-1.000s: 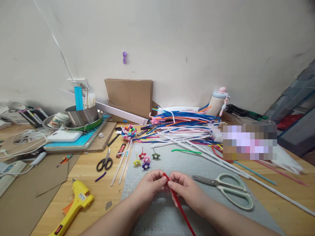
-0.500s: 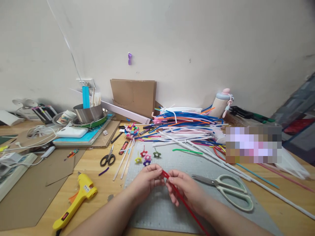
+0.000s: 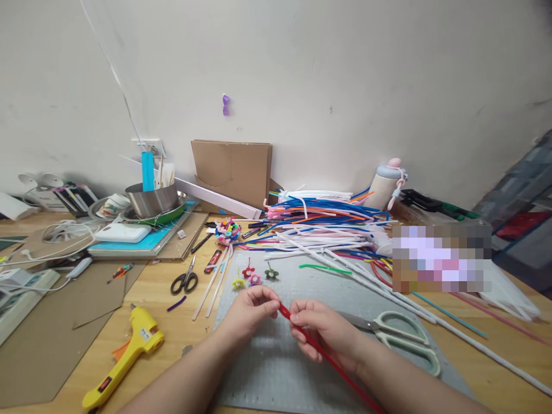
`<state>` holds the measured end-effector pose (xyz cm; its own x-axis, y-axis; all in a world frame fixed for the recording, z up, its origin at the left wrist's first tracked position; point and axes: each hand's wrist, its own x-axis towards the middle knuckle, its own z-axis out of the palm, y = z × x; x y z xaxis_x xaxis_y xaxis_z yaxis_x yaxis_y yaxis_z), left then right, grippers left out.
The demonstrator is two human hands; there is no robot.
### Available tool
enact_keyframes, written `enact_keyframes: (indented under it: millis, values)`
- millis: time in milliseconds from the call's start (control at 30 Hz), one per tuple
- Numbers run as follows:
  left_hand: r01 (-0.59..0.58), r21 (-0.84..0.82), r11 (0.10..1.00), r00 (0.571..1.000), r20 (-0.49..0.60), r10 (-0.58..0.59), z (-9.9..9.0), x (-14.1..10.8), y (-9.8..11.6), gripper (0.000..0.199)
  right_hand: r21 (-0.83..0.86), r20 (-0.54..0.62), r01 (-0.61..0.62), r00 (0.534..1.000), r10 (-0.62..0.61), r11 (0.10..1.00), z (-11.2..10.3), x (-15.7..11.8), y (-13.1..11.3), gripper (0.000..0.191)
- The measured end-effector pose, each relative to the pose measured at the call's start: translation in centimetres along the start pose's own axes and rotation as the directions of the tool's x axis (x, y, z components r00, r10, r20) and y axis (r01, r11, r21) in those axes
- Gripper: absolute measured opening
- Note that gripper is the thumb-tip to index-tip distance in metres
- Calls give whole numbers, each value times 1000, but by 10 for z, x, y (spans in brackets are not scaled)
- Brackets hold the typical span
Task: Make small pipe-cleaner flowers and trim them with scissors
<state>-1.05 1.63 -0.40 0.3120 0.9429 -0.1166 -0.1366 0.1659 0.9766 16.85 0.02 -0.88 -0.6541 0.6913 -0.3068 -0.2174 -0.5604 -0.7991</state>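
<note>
Over the grey cutting mat (image 3: 259,368), my left hand (image 3: 256,307) pinches the upper end of a red pipe cleaner (image 3: 330,357). My right hand (image 3: 321,330) grips the same strand a little lower, close beside the left fingertips. The strand looks looped or doubled between the two hands, and its long tail runs down to the bottom right. Just beyond my left hand lie small pipe-cleaner flowers: red (image 3: 248,272), yellow (image 3: 238,283), pink (image 3: 255,279) and dark green (image 3: 271,273). Large pale-green-handled scissors (image 3: 403,328) rest right of my right hand, their blades partly behind it.
A yellow glue gun (image 3: 138,339) and black scissors (image 3: 184,282) lie at the left. Bundled pipe cleaners (image 3: 328,210) spread along the back, with long white ones reaching right. A metal bowl (image 3: 153,198), a cardboard piece (image 3: 233,172) and a bottle (image 3: 383,184) stand near the wall.
The view has shifted slightly, moving most things a little left. My hands have drawn slightly apart, showing more of the red strand between them. Both still hold it.
</note>
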Motion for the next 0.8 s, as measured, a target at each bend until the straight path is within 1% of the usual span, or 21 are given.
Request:
enact_keyframes:
  millis: [133,267,433,567,700,800]
  values:
    - [-13,25,1000,1000,15,13,-1,0,3,32,35,16,9,1000,-10,999,-5,3,6,20]
    - [-11,41,999,1000,16,10,0,0,4,32,57,10,11,1000,-11,998,-5,2,11,20]
    - [10,59,998,1000,27,-12,3,-1,2,33,36,1,32,999,-32,999,-3,-1,15,20]
    - [23,74,997,999,41,-26,6,-2,0,33,8,29,43,999,-44,999,-4,-2,15,22]
    - [33,92,995,997,64,-39,9,-5,0,32,-42,72,23,997,-20,999,-4,-4,15,29]
    - [44,87,995,996,69,-50,9,-5,1,33,-20,70,24,997,-23,999,-3,-5,15,26]
